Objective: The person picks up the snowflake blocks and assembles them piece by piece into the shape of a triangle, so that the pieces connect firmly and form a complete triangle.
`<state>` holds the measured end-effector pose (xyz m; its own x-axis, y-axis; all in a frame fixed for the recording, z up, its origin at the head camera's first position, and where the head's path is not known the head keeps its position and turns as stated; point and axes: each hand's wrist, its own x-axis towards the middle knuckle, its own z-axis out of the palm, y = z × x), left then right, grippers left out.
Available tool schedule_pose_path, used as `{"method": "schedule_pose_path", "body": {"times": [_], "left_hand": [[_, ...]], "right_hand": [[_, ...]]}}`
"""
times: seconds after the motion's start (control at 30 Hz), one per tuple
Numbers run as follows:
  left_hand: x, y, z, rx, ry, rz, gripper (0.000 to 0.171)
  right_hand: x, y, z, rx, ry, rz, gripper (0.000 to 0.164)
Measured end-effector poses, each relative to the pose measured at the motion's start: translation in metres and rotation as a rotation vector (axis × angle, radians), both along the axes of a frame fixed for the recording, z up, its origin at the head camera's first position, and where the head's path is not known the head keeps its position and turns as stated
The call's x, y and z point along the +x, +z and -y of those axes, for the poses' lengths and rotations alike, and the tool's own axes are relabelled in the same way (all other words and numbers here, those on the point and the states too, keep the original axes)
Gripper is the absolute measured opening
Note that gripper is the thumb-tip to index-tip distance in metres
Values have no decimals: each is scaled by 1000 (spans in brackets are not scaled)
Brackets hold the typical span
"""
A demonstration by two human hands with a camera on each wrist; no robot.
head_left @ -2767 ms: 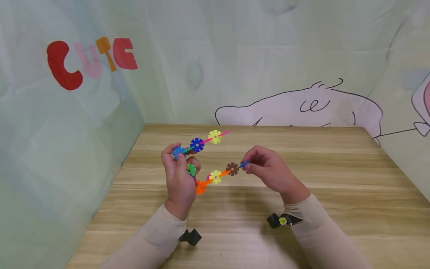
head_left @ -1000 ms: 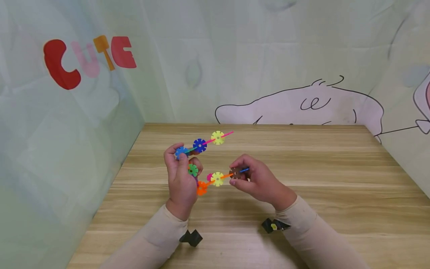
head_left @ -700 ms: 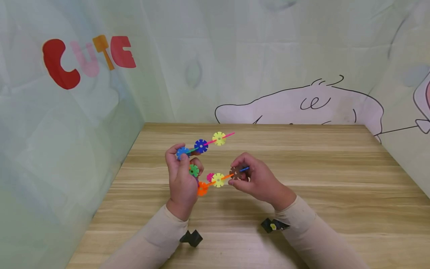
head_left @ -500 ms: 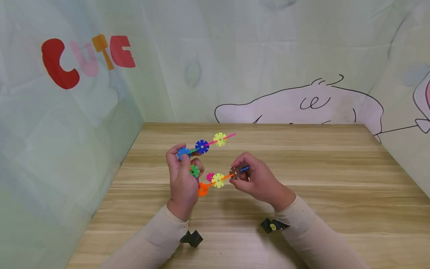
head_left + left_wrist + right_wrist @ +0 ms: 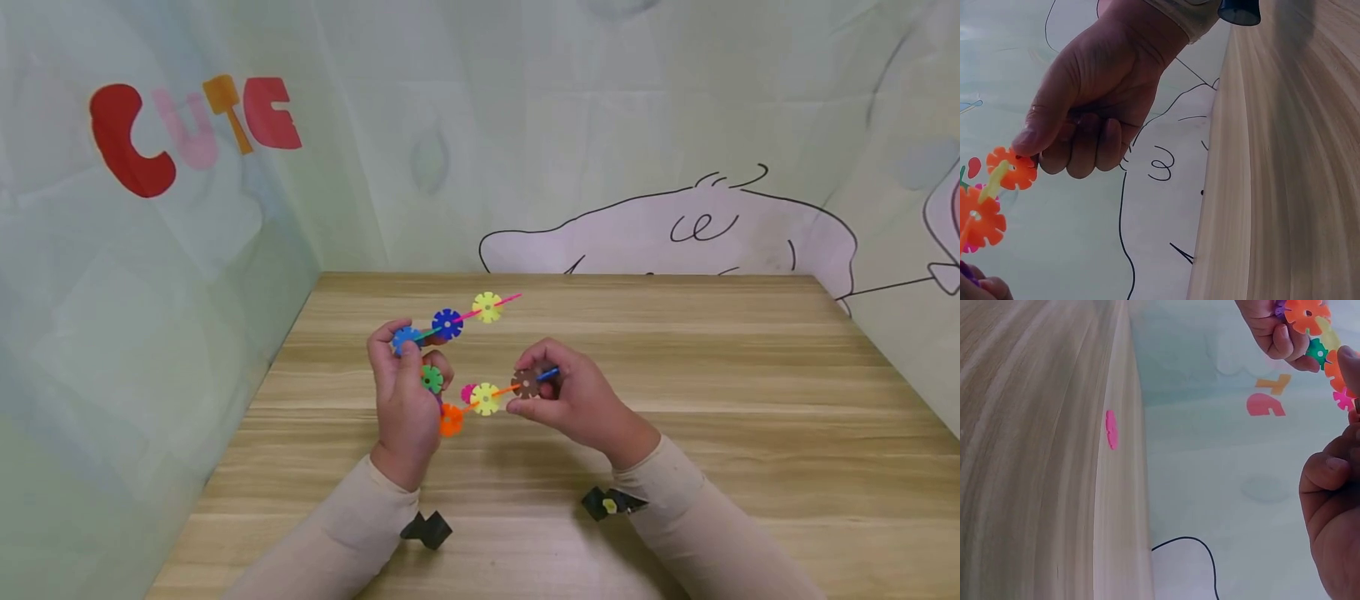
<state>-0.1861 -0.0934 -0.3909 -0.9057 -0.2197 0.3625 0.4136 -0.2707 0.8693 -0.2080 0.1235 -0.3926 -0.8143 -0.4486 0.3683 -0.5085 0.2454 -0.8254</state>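
Observation:
A chain of notched plastic snowflake discs, slotted together, hangs bent above the table. My left hand [image 5: 405,408] holds it, thumb and fingers on the light blue disc [image 5: 407,341]. A dark blue disc [image 5: 447,324], a yellow disc [image 5: 487,307] and an edge-on pink one [image 5: 512,299] stick out from there. The lower branch runs past green [image 5: 431,380], orange [image 5: 450,421] and yellow [image 5: 484,399] to the brown disc [image 5: 526,384]. My right hand [image 5: 577,396] pinches the brown disc's rim. An edge-on blue disc [image 5: 549,375] sits at its right side, between my fingers.
A wooden tabletop [image 5: 525,533] lies beneath both hands. In the right wrist view a pink disc [image 5: 1111,430] lies on it. Painted walls stand at the left and back. Each sleeve carries a small black mount, like the one at the left wrist [image 5: 427,531].
My right hand has shifted left and slightly down, from pinching the edge-on blue disc to gripping the brown one. The left hand and chain have barely moved.

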Motion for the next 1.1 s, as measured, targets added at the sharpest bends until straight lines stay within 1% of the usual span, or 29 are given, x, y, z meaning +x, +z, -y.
{"method": "schedule_pose_path", "body": {"times": [0.1, 0.23, 0.63, 1.1], "left_hand": [[0, 0, 0, -6, -4, 3, 24], [0, 1, -1, -9, -10, -2, 24], [1, 1, -1, 8, -12, -20, 24], [1, 0, -1, 11, -20, -38, 23]], "right_hand": [[0, 0, -1, -16, -16, 18, 42], [1, 1, -1, -41, -14, 36, 42], [-1, 0, -1, -41, 13, 17, 40], [-1, 0, -2, -43, 3, 19, 40]]}}
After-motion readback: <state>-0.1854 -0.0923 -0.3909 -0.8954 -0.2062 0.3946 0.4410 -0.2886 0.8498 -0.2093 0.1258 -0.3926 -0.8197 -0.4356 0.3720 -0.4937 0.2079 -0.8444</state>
